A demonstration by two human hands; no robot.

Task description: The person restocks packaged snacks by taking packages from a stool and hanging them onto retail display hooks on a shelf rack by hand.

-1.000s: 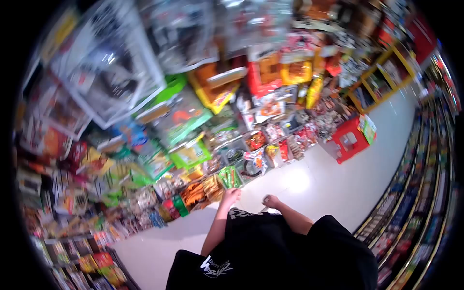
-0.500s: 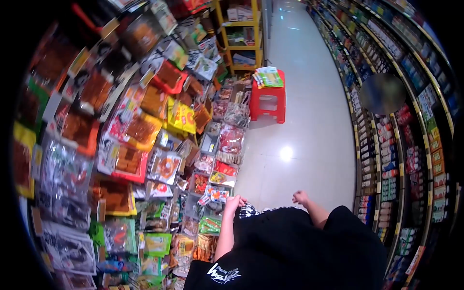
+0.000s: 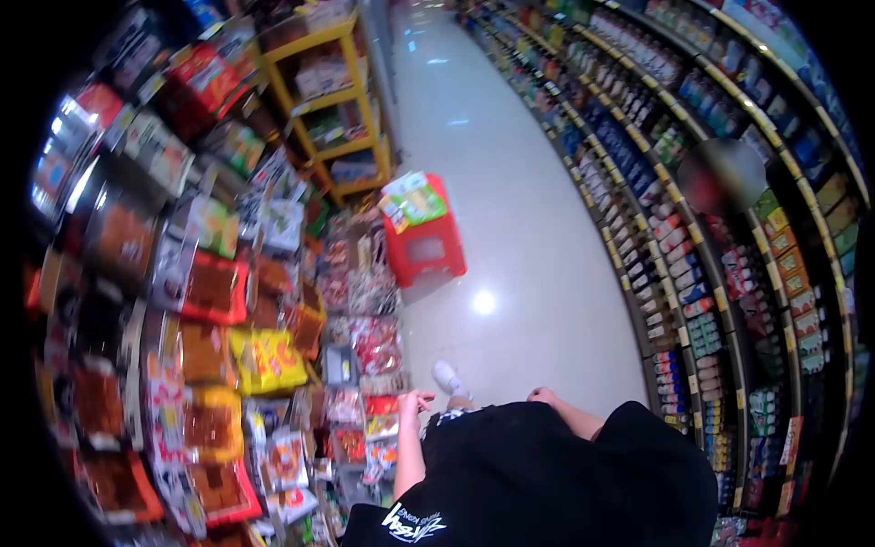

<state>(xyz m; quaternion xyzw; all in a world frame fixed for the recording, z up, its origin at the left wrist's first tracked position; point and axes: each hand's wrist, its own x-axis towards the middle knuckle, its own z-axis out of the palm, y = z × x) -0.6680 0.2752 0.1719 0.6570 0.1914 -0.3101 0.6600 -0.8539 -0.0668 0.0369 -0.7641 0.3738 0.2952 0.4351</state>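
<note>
My left hand (image 3: 416, 401) hangs low in front of my body, beside the trays of packaged food on the left. Its fingers look loosely apart and I see nothing in them. Close by is a packed tray of red packets (image 3: 374, 345). On the other side, my right hand (image 3: 544, 396) hangs over the pale floor, partly hidden by my black shirt (image 3: 565, 474). Its fingers are too hidden to read, and no object shows with it. Ahead stands a red plastic stool (image 3: 427, 251) with green and white packets (image 3: 415, 204) on top.
Sloping displays of packaged snacks, including a yellow packet (image 3: 267, 360), line the left side. A yellow rack (image 3: 349, 96) stands beyond them. Shelves of bottles and boxes (image 3: 702, 301) run along the right. A tiled aisle floor (image 3: 538, 246) lies between, with my white shoe (image 3: 447, 376) on it.
The view has shifted along the aisle; the red stool appears nearer and further left. My shoe has come into sight. My right hand has dropped lower and is more hidden by the shirt.
</note>
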